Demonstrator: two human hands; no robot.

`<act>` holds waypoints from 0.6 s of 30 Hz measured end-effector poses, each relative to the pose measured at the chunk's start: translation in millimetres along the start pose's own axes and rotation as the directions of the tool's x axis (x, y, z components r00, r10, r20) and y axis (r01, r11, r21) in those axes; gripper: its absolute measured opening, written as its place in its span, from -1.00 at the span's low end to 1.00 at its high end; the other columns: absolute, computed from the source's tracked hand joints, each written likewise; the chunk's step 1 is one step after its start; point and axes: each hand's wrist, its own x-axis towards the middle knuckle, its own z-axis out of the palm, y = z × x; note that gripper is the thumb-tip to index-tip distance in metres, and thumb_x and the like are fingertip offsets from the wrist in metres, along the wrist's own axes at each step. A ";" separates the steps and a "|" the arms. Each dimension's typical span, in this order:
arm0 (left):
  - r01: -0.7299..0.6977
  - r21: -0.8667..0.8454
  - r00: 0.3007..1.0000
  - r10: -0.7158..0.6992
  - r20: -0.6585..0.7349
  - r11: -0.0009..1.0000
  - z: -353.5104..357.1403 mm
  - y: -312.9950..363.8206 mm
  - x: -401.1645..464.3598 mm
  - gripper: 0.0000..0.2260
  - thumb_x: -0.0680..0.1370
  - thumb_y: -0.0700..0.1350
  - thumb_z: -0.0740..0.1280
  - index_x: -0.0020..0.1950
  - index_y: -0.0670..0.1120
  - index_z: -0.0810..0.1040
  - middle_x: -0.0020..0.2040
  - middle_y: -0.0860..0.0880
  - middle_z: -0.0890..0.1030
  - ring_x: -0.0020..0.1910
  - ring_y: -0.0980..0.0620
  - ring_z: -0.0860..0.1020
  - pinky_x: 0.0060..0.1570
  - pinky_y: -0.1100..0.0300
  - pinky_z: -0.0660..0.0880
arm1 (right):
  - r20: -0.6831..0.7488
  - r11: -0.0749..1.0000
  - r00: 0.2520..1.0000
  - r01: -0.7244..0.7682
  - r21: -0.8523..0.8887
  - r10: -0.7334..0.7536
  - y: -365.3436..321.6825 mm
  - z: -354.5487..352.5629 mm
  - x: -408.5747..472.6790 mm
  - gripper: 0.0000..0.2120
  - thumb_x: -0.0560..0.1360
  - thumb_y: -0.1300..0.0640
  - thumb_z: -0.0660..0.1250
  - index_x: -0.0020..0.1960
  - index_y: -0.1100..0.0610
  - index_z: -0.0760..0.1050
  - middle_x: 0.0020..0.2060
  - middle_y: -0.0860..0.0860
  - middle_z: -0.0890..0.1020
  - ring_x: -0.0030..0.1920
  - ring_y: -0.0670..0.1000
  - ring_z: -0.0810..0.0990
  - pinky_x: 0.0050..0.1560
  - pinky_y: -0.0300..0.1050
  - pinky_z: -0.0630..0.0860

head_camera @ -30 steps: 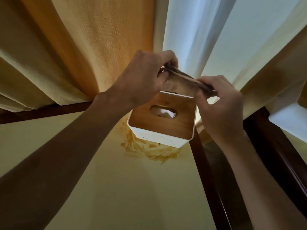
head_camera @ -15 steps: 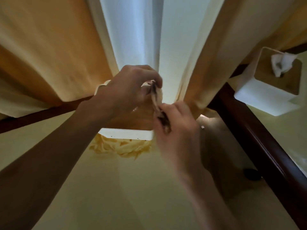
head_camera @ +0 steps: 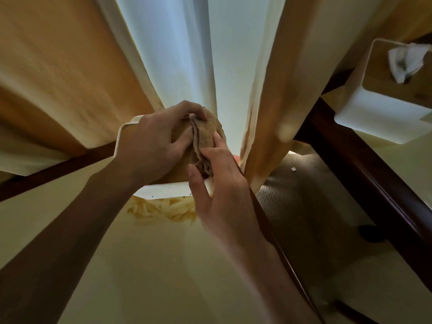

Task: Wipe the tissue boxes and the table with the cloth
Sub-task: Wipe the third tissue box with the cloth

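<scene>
Cream-coloured worktop (head_camera: pixel 145 265) fills the lower frame, edged in dark wood; we see no sign on it that wiping has started, so we judge that part of the task still open. Curtains (head_camera: pixel 70 73) hang behind it. Two tissue boxes are present. One white tissue box with a wooden lid (head_camera: pixel 163 190) stands on the worktop directly under the hands, mostly hidden; its near white wall faces us. A second tissue box (head_camera: pixel 364 113) sits well apart at upper right, tissue protruding, untouched. We judge the work to be at an early stage: cloth being folded, first box not yet clearly wiped. The brown cloth (head_camera: pixel 205 141) is bunched above the first box, its folds and long axis running roughly away from us. The left hand (head_camera: pixel 152 146) grips it with curled fingers; the right hand (head_camera: pixel 217 183) pinches its near end.
</scene>
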 end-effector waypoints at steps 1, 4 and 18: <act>0.014 -0.022 1.000 -0.014 -0.009 1.000 -1.4 -4.3 -2.6 -0.76 0.64 0.02 0.25 0.29 0.25 0.47 0.07 0.18 0.64 -0.07 0.14 0.60 -0.06 -0.01 0.59 | 0.017 1.000 1.000 0.015 -0.002 -0.015 0.6 1.7 2.0 -0.72 0.67 0.12 0.30 0.32 0.23 0.48 0.49 0.22 0.43 0.47 0.09 0.43 0.41 -0.42 0.31; 0.064 -0.078 0.998 -0.066 -0.015 0.995 -8.9 -17.4 -12.0 -0.71 0.62 0.06 0.21 0.34 0.20 0.46 0.26 0.18 0.60 0.20 0.09 0.60 0.12 -0.11 0.59 | 0.102 0.998 0.994 0.042 0.046 -0.046 -0.4 10.5 7.8 -0.73 0.68 0.13 0.28 0.31 0.26 0.49 0.50 0.24 0.41 0.50 0.18 0.42 0.38 -0.23 0.43; 0.069 -0.070 0.994 -0.074 -0.081 0.995 -14.9 -36.7 -33.1 -0.73 0.63 -0.09 0.28 0.32 0.07 0.50 0.19 0.20 0.59 0.20 0.18 0.56 0.16 -0.02 0.59 | 0.100 0.892 0.972 -0.236 0.386 0.214 -13.7 17.0 54.3 -0.73 0.69 0.03 0.26 0.35 0.04 0.55 0.05 -0.20 0.61 0.14 -0.23 0.59 0.09 -0.32 0.58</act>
